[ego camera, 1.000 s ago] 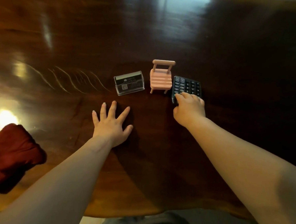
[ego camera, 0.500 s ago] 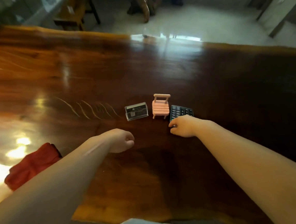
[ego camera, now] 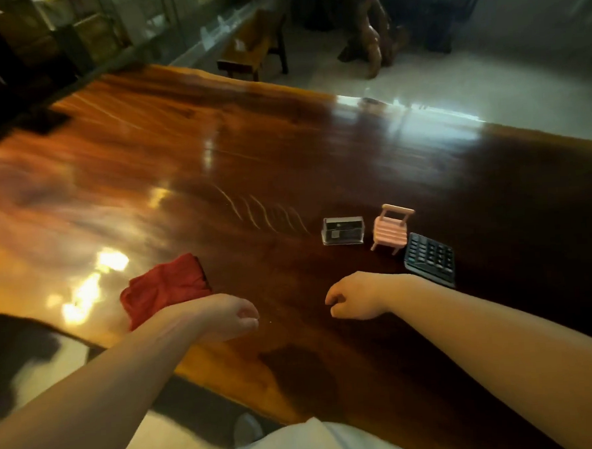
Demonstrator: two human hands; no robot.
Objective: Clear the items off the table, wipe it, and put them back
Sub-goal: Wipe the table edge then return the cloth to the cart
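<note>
Three small items stand in a row on the dark polished wooden table (ego camera: 284,163): a clear card holder (ego camera: 343,231), a pink toy chair (ego camera: 392,229) and a black calculator (ego camera: 430,259). A red cloth (ego camera: 164,286) lies crumpled near the table's front left edge. My left hand (ego camera: 229,317) hovers over the table just right of the cloth, fingers curled, holding nothing. My right hand (ego camera: 355,298) is also loosely closed and empty, a short way left of and in front of the calculator.
A wooden bench (ego camera: 251,48) and a carved wooden trunk (ego camera: 368,28) stand on the pale floor beyond the table's far edge. Glass cabinets line the back left. The table's near edge runs diagonally below my arms.
My right hand has let go of the calculator and pulled back. My left hand went from flat on the table to curled. The view has lifted and swung left, showing more of the cloth.
</note>
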